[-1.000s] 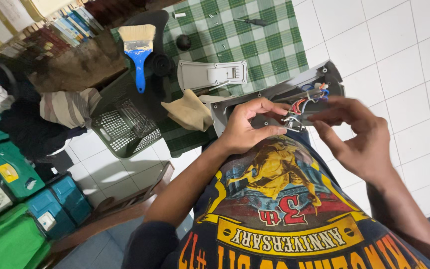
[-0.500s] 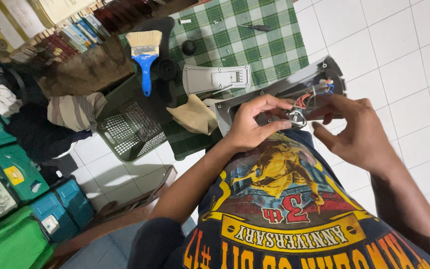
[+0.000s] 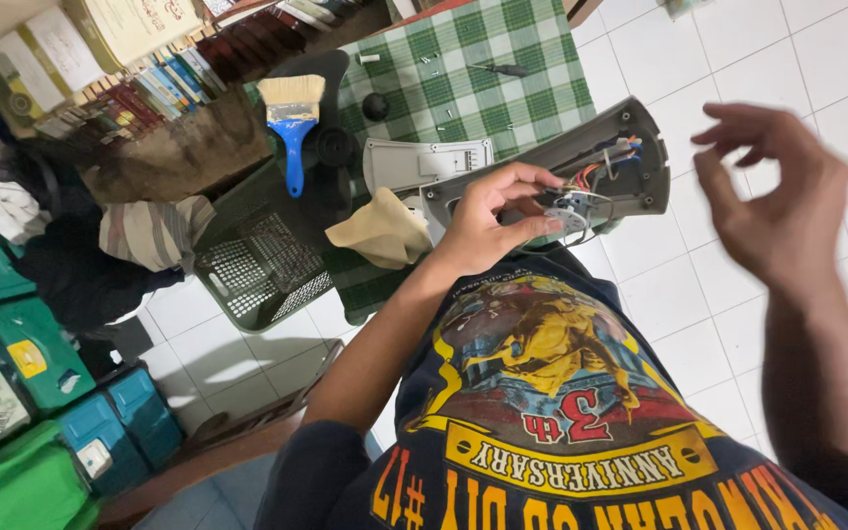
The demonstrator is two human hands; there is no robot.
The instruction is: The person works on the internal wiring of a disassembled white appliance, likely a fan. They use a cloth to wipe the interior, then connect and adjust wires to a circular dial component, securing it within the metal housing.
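Nearest: your dark printed shirt (image 3: 561, 412) fills the lower frame.

Left hand (image 3: 488, 221): grip closed on a small grey round part with wires (image 3: 569, 208), thumb and fingers pinching it at the centre of the view, just above your lap. The part sits against the open side of a long grey plastic housing (image 3: 630, 162), which runs diagonally from centre to upper right. A bundle of coloured wires (image 3: 615, 157) (red, blue, white) shows inside the housing's far end.

Right hand (image 3: 772, 201): grip open, fingers loosely curled, holding nothing. It hangs in the air to the right of the housing, apart from it, over the white tiled floor (image 3: 836, 59).

Just left of your left hand: a tan folded cloth (image 3: 380, 231). Beyond it, a flat grey plastic cover plate (image 3: 424, 162) lies on a green checked cloth (image 3: 483, 69) spread on the floor.

Left of the cloth: a grey-green slotted basket (image 3: 262, 260), and farther off a brush with a blue handle (image 3: 293, 123).

Far edge of the checked cloth: a screwdriver (image 3: 503, 69) and several small screws; details too small to tell.

Far left: a row of books (image 3: 149, 83). Near left: green and blue boxes (image 3: 22, 393).
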